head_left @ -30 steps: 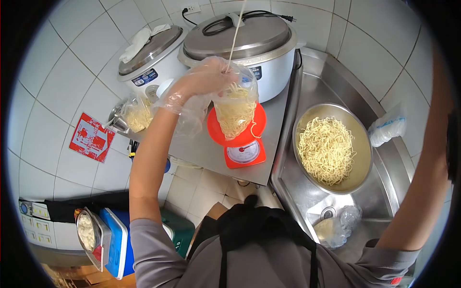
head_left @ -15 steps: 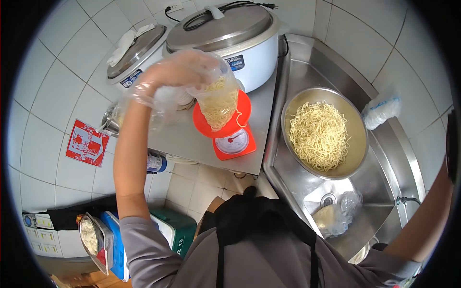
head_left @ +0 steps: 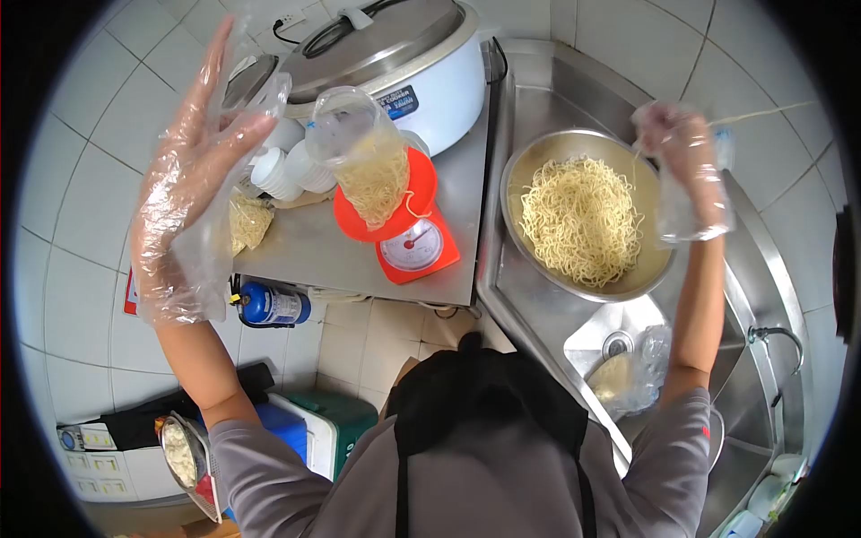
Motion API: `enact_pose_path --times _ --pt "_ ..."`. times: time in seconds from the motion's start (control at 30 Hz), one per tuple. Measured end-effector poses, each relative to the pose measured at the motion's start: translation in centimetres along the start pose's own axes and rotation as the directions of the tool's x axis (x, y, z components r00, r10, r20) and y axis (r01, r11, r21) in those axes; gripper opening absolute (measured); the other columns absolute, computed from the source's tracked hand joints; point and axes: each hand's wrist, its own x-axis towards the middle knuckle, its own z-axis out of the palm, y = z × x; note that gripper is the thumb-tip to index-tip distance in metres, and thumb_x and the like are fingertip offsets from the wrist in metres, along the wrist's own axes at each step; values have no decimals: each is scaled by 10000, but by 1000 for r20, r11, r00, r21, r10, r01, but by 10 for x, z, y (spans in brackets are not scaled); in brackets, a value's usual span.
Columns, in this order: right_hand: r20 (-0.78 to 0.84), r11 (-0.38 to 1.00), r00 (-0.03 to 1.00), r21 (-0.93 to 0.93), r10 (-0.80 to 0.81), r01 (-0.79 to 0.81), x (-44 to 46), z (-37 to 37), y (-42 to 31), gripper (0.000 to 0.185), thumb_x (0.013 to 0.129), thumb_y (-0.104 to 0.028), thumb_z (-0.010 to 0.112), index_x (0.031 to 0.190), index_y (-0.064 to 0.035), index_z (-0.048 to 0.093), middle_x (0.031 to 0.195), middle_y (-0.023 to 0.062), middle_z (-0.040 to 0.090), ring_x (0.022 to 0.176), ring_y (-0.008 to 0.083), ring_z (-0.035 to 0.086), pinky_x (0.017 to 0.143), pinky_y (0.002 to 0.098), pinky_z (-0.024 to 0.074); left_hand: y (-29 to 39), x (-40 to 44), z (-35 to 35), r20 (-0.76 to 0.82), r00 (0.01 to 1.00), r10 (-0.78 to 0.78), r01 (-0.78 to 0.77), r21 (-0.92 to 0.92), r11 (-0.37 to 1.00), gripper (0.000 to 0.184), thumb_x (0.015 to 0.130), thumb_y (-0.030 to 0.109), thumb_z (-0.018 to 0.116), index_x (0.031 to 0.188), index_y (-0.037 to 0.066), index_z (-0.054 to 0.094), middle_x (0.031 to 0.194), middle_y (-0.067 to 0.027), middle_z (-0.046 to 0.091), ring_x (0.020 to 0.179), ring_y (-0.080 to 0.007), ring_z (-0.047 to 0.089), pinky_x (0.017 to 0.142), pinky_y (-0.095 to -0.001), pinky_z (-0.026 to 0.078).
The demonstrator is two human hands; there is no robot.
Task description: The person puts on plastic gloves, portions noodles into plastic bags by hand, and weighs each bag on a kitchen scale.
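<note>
My left hand (head_left: 193, 157), in a loose clear plastic glove, is raised at the left with its fingers spread and nothing in them. To its right, a clear bag of noodles (head_left: 373, 184) stands open-topped in the red pan of a kitchen scale (head_left: 414, 247). One noodle hangs over the pan's edge. My right hand (head_left: 679, 148), also gloved, is closed above the right rim of a steel bowl (head_left: 662, 247). Thin noodle strands (head_left: 762, 113) trail from its fingers. A heap of yellow noodles (head_left: 583, 224) fills much of the bowl.
The bowl sits in a steel sink (head_left: 525, 291), with a plastic bag (head_left: 619, 377) near the drain. A large rice cooker (head_left: 448, 85) stands behind the scale. White cups (head_left: 276, 175) and another noodle bag (head_left: 249, 221) are on the counter. A tap (head_left: 780, 336) is at the right.
My left hand has let go of the noodle bag on the scale and moved left, opening. My right hand has come from the right edge to the bowl, with noodle strands in it.
</note>
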Motion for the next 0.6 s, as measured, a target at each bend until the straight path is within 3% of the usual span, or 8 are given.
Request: enact_pose_path --times 0.17,0.2,0.27,0.3,0.37,0.5,0.53,0.6 --pt "219 981 976 -190 7 36 -21 81 53 158 767 -128 538 749 -2 631 687 212 602 599 319 600 615 389 480 -11 -7 13 122 990 -73 71 25 997 804 728 63 620 1403 233 219 1436 -111 244 1307 -306 263 950 -424 409" --pt "237 975 967 -175 -95 139 -19 107 84 175 737 -159 613 779 8 645 670 155 621 555 214 595 570 322 473 -10 -8 15 149 985 -82 83 2 997 804 724 56 623 1401 228 224 1434 -106 251 1304 -312 266 964 -423 393" --pt "516 940 856 -272 -37 205 -20 139 116 218 676 -138 665 844 -1 644 670 147 623 572 243 599 587 320 483 -10 -12 15 197 975 -102 112 -41 993 804 718 42 627 1398 218 236 1430 -96 265 1300 -323 272 992 -421 361" --pt "573 896 780 -168 -250 410 -25 157 146 260 651 -125 678 876 -1 640 698 146 625 585 236 601 589 319 486 -12 -13 13 241 965 -104 114 -30 993 798 723 56 626 1399 219 235 1430 -90 266 1291 -299 290 967 -409 385" --pt "604 911 730 -18 -319 413 -38 161 148 251 674 -149 665 870 5 630 747 148 631 643 245 609 603 326 489 -21 -16 5 324 939 -120 128 -3 992 786 735 85 625 1402 220 231 1428 -79 270 1272 -251 326 918 -384 433" --pt "729 945 683 184 53 -269 -31 114 12 278 766 -250 633 811 23 611 781 143 640 714 235 620 594 314 484 -30 -22 0 387 879 -279 198 236 951 477 772 78 623 1233 112 505 1148 -116 528 933 -198 575 732 -298 494" --pt "782 883 617 228 85 -411 -25 105 -8 299 763 -265 643 820 27 608 776 137 639 704 216 619 577 300 481 -36 -24 7 370 914 -167 85 228 970 317 795 106 616 1107 64 580 914 -87 593 737 -150 595 651 -277 497" --pt "765 688 635 518 -108 -508 -26 89 -24 316 751 -268 649 817 37 603 765 125 635 674 183 611 557 276 472 -28 -25 25 443 871 -212 144 182 973 283 805 108 599 1085 65 586 812 -92 611 669 -141 592 594 -275 502"
